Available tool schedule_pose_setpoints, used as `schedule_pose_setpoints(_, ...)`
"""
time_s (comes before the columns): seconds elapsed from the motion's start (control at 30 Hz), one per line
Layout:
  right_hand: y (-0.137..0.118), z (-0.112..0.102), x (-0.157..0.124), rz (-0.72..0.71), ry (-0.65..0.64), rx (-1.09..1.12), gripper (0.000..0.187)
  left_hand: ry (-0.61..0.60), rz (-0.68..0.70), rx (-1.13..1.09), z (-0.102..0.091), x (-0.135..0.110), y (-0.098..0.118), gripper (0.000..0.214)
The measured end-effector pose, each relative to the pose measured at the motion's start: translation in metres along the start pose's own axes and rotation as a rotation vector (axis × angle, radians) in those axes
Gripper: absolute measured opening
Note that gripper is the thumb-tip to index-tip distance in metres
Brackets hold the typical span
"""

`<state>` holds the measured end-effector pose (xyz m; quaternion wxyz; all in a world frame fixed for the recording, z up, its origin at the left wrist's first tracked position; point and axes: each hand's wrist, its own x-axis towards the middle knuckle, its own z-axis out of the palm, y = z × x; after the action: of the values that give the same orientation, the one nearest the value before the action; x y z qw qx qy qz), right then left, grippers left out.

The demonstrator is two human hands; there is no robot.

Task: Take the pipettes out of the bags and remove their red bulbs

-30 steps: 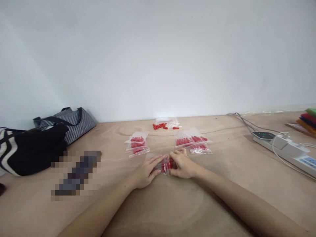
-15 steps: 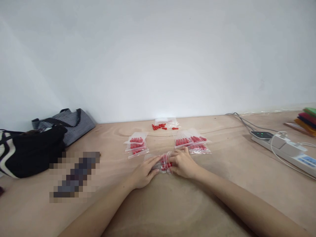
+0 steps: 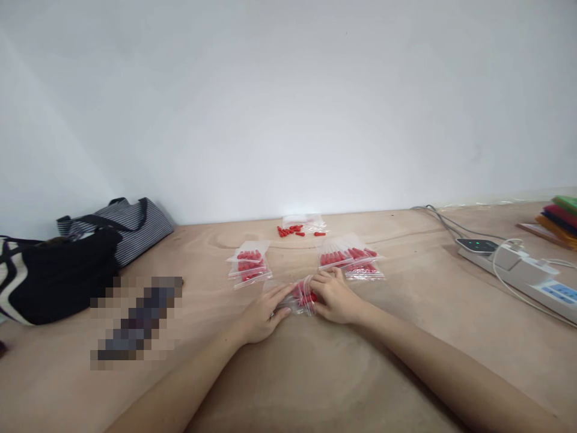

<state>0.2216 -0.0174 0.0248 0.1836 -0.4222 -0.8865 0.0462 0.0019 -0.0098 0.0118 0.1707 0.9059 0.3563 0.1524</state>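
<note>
A clear zip bag (image 3: pixel 294 307) with red pegs (image 3: pixel 308 299) in it lies low on the table between my hands. My left hand (image 3: pixel 267 314) grips its left part, fingers on top and thumb at the near side. At the right end, the bent fingers of my right hand (image 3: pixel 334 296) close on the bag's edge beside the pegs; its fingertips are partly hidden. Just beyond my right hand lies a fanned group of filled zip bags (image 3: pixel 349 258). A smaller stack of filled zip bags (image 3: pixel 250 264) sits past my left hand.
Loose red pegs (image 3: pixel 288 231) and flat zip bags (image 3: pixel 306 222) lie by the wall. On the left are a black bag (image 3: pixel 67 273), a striped bag (image 3: pixel 144 225) and a blurred dark object (image 3: pixel 139 319). A power strip (image 3: pixel 518 270) with cables and coloured packets (image 3: pixel 559 222) occupy the right.
My right hand has shifted very slightly at the bag's right end, and the red pegs there sit a little differently. My left hand stays in place.
</note>
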Motion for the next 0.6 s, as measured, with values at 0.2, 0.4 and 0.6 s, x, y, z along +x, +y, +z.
schedule_pose_setpoints(0.2,-0.0024,0.0040,0.0009,0.020,-0.019,-0.056,0.012,0.010,0.020,0.003,-0.0006,0.0004,0.0001,0.049)
schedule_pose_setpoints(0.4,-0.0024,0.0041,0.0006,-0.042,-0.047,-0.149,0.019,0.010,0.005,0.008,0.0013,-0.0002,-0.0026,0.049)
schedule_pose_setpoints(0.6,0.0046,0.0044,-0.0006,-0.106,-0.006,-0.090,0.015,-0.020,-0.033,0.021,-0.0035,-0.0006,0.0020,0.048)
